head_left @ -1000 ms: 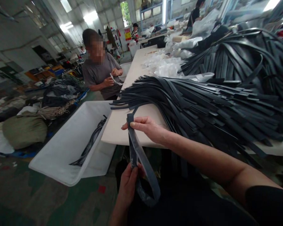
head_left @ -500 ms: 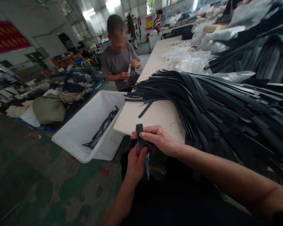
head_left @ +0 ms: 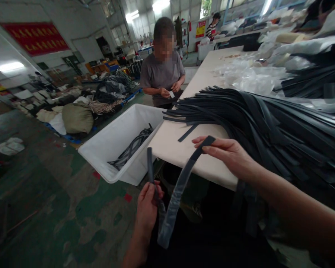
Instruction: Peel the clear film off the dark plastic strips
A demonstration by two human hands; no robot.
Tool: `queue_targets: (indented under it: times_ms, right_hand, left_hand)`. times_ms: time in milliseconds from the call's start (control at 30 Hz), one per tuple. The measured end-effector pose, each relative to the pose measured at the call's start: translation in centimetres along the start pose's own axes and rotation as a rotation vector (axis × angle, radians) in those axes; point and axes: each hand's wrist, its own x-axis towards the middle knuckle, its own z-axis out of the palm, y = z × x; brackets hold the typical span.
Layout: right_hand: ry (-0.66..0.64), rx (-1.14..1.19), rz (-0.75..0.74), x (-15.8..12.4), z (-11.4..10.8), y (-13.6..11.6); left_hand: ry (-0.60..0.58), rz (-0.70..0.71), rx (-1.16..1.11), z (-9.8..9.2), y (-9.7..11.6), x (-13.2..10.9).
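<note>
A black strap point(head_left: 179, 186), its lower part covered in shiny clear plastic, droops in a loop between my hands. My right hand point(head_left: 226, 152) pinches one end of it between thumb and fingers, over the table's near edge. Lower and to the left, my left hand point(head_left: 147, 204) is closed round the other length, whose tip sticks up above the fingers. A thick heap of black straps point(head_left: 245, 108) lies across the table beyond my right hand. One loose strap end point(head_left: 187, 133) rests on the tabletop.
A white plastic bin point(head_left: 100, 149) holding several dark straps stands left of the pale table point(head_left: 167, 143). Across from me a co-worker point(head_left: 162, 74) handles a small pale piece. Clear plastic bags point(head_left: 251, 76) lie farther back; bundles point(head_left: 78, 118) cover the floor at left.
My hands were close together on the strap; now they are apart, the right one up and to the right, the left one lower left. The strap hangs spread between them. The view has turned left.
</note>
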Motion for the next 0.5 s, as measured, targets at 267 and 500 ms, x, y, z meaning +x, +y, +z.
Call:
queue_targets:
  times_ms: [267,500]
  right_hand:
    - [-0.189,-0.172,0.085,-1.7,-6.9,-0.5]
    - [-0.461,0.097,0.316,5.0,-0.1,0.2]
  left_hand:
    - [0.536,0.245,0.207,-13.3,4.3,-0.5]
    - [0.487,-0.055,0.410,-16.8,7.2,2.2]
